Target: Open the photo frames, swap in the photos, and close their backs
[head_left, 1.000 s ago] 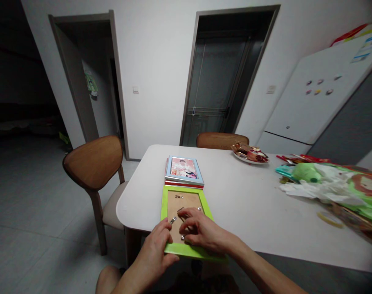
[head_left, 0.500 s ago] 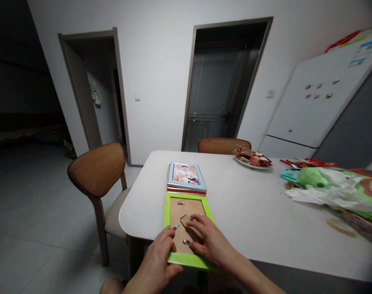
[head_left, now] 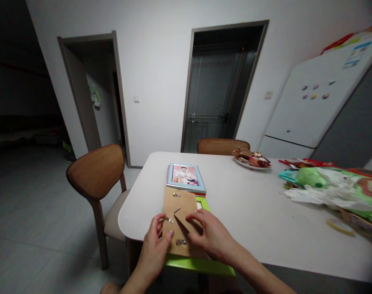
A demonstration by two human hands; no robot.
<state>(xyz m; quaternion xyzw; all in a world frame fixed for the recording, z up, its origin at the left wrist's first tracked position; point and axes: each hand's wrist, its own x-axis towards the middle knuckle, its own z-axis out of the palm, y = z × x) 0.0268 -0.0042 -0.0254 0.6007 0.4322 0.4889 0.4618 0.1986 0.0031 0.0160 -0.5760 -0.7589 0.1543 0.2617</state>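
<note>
A brown backing board point(head_left: 182, 200) with metal clips and a fold-out stand flap is raised out of a lime-green picture frame point(head_left: 201, 265) at the table's near edge. My left hand point(head_left: 155, 243) is closed on the board's left edge, thumb on top. My right hand point(head_left: 213, 234) is closed on the stand flap near the board's right side. White shows inside the green frame at its upper right corner. Just beyond lies a light-blue picture frame point(head_left: 170, 179) with a photo, stacked on a red one.
On the white table point(head_left: 241, 216), a plate of food point(head_left: 252, 159) stands at the back. Green and white bags point(head_left: 330, 183) and a yellow tape-like ring point(head_left: 341, 227) lie to the right. Wooden chairs stand at left point(head_left: 97, 171) and behind point(head_left: 222, 145).
The backing board has come up out of the green frame and shifted left and tilted. My left hand has moved from the frame's edge to the board's left edge.
</note>
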